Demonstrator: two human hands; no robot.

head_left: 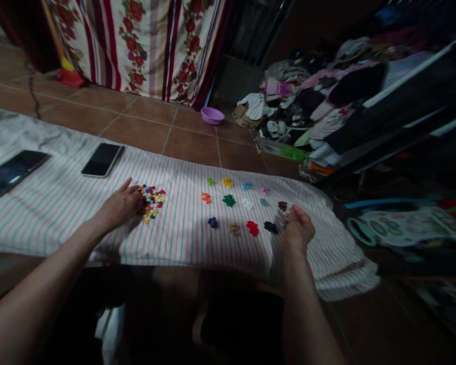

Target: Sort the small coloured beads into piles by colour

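My left hand (122, 204) rests at the left edge of a mixed pile of small coloured pieces (152, 203). Its fingers are apart, one pointing away from the others, and the fingertips touch the pile. At the right, my right hand (298, 227) has its fingertips drawn together beside a dark maroon heap (282, 206) and a black heap (270, 227). Whatever it pinches is too small and blurred to name. Between the hands lie several single-colour heaps in rough rows, among them yellow (227, 182), dark green (228, 201), white (248, 203) and red (252, 228).
A striped cloth (182, 243) covers the low surface. Two phone-like devices, a larger one (15, 172) and a smaller one (102, 159), lie at the left. Beyond are a purple basin (213, 116) on the tiled floor, a floral curtain (137, 45) and piled clothes (319, 96).
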